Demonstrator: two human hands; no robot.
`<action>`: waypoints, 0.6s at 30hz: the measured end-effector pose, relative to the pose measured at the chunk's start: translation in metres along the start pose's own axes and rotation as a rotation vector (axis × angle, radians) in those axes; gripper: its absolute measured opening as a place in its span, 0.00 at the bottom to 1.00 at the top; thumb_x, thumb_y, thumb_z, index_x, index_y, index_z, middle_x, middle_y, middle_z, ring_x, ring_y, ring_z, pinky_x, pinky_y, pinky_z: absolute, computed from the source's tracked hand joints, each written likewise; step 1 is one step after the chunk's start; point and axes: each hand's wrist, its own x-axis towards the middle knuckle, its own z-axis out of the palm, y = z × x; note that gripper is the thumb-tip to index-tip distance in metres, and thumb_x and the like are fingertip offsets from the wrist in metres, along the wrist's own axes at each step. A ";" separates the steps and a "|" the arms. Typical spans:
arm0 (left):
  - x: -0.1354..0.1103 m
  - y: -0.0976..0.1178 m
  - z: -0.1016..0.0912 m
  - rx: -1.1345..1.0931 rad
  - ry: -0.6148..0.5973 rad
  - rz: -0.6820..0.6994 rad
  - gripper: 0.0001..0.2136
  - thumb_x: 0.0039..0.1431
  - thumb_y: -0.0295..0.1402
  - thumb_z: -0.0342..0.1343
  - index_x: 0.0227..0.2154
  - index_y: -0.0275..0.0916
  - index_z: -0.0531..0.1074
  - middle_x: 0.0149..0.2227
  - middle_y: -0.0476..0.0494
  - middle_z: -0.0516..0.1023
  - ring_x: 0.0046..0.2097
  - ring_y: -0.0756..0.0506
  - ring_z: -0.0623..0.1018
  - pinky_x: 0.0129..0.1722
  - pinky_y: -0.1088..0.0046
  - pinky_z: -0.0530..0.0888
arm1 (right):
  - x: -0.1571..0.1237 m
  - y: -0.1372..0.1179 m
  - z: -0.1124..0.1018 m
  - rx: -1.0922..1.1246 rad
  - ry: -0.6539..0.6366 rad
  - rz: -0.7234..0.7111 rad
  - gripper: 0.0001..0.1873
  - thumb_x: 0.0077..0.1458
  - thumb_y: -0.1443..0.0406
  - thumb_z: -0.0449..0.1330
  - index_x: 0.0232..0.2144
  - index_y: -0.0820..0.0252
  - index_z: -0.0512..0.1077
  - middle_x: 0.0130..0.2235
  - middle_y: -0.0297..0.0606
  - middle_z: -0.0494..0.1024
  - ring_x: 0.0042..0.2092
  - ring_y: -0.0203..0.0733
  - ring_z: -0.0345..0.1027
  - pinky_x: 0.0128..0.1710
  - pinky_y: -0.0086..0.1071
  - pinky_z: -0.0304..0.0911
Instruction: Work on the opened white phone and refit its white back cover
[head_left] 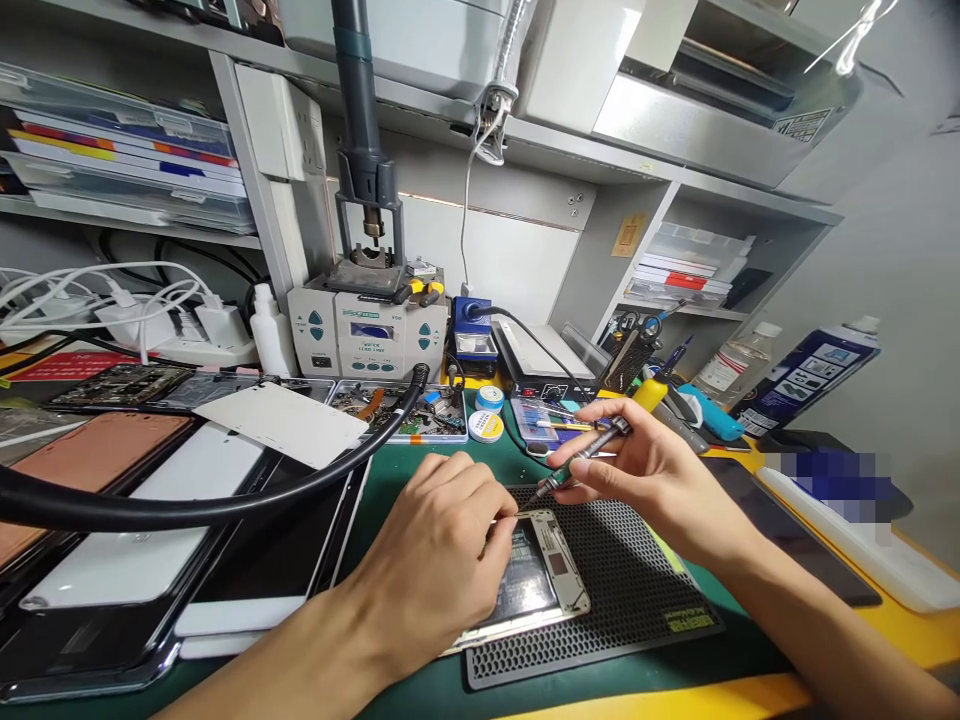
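Note:
An opened phone point(561, 566), its inner frame and dark battery area exposed, lies on a black honeycomb-patterned mat point(630, 560). My left hand point(450, 535) rests over the phone's left part, fingers curled, thumb and forefinger closed at its upper edge. The hand hides much of the phone there. In my right hand point(637, 460) a slim screwdriver point(581, 465) is held between thumb and fingers, slanting down to the left. Its tip is close to the phone's top edge; whether they touch I cannot tell.
Several phones and panels point(142, 530) are stacked at the left, crossed by a thick black hose point(300, 495). A hot-air station point(367, 335) stands behind a parts tray point(405, 412). Small round tins point(486, 425) sit beside it. Bottles and a spray can point(806, 375) stand at the right.

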 end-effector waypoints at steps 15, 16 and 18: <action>0.002 -0.001 0.000 -0.062 0.010 -0.075 0.07 0.62 0.23 0.54 0.32 0.37 0.76 0.32 0.46 0.78 0.37 0.43 0.72 0.40 0.60 0.66 | 0.000 0.001 0.002 0.021 0.034 -0.020 0.22 0.53 0.66 0.70 0.45 0.54 0.64 0.37 0.37 0.83 0.38 0.41 0.78 0.41 0.43 0.78; 0.002 -0.001 0.000 -0.067 0.014 -0.078 0.07 0.61 0.23 0.54 0.32 0.37 0.76 0.32 0.46 0.78 0.38 0.43 0.72 0.40 0.60 0.66 | 0.000 0.001 0.002 0.025 0.034 -0.022 0.22 0.53 0.66 0.70 0.45 0.54 0.64 0.37 0.37 0.83 0.38 0.41 0.78 0.41 0.43 0.78; 0.002 -0.002 0.000 -0.072 0.018 -0.085 0.07 0.61 0.24 0.54 0.32 0.38 0.76 0.33 0.47 0.78 0.38 0.43 0.73 0.40 0.60 0.66 | 0.000 0.001 0.002 0.034 0.034 -0.029 0.22 0.53 0.67 0.70 0.45 0.54 0.64 0.37 0.37 0.83 0.37 0.41 0.78 0.41 0.43 0.78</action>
